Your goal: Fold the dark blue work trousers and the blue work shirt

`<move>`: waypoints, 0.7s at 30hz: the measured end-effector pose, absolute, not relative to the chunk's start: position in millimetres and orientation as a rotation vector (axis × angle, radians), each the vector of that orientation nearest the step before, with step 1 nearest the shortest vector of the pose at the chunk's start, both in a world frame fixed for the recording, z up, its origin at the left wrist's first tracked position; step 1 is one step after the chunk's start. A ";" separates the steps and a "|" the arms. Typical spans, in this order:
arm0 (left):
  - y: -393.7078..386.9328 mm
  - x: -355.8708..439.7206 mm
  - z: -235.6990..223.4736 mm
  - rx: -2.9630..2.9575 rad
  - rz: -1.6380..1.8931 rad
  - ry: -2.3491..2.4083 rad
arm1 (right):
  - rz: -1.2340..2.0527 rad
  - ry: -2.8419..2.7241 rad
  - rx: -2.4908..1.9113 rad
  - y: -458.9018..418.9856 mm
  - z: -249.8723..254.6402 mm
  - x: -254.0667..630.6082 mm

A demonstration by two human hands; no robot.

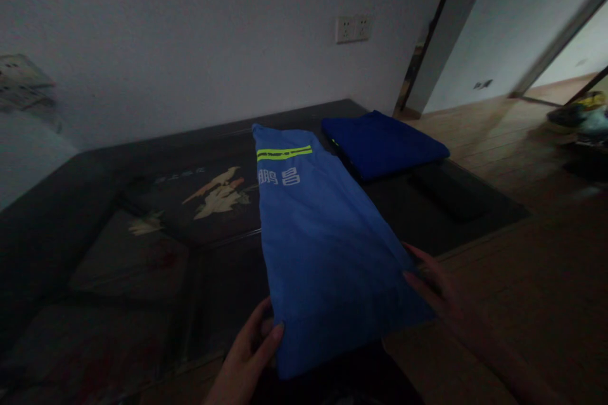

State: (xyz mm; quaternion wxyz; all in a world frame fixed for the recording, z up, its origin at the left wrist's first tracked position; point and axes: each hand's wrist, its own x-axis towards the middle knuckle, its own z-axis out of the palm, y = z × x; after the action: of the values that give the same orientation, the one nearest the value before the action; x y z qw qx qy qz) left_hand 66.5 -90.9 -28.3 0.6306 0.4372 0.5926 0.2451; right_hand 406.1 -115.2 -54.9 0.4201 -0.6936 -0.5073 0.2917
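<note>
A blue garment [327, 240], folded lengthwise, lies over the dark table with its near end past the front edge. Yellow-green stripes and white lettering show near its far end. My left hand [256, 345] pinches the garment's near left edge, thumb on top. At the right edge, my right hand [434, 285] grips the cloth between thumb and fingers. Behind it to the right rests a darker blue folded cloth [387, 142], touched by neither hand.
The dark glossy table [228, 278] carries a bird-and-flower picture [218, 193]. A dark flat object [449, 193] lies at its right side. Behind stands a wall with power sockets [352, 29]. Wooden floor [498, 133] stretches to the right, with a pile of things [586, 117] at the far edge.
</note>
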 end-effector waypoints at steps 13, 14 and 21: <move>-91.3 62.7 -25.2 1.131 0.644 1.421 | 0.745 -1.248 -1.695 -122.5 -63.3 389.7; -91.9 61.8 -23.8 1.138 0.647 1.426 | 0.751 -1.242 -1.695 -124.1 -66.5 388.7; -97.5 59.0 -18.9 1.146 0.635 1.407 | 0.799 -1.141 -1.696 -129.7 -84.5 384.3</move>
State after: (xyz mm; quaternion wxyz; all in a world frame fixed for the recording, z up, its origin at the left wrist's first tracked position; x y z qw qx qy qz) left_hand 59.0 -97.5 -18.9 0.5725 0.4889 0.5999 0.2709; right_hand 384.3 -129.7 -84.5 0.4558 -0.6877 -0.4628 0.3241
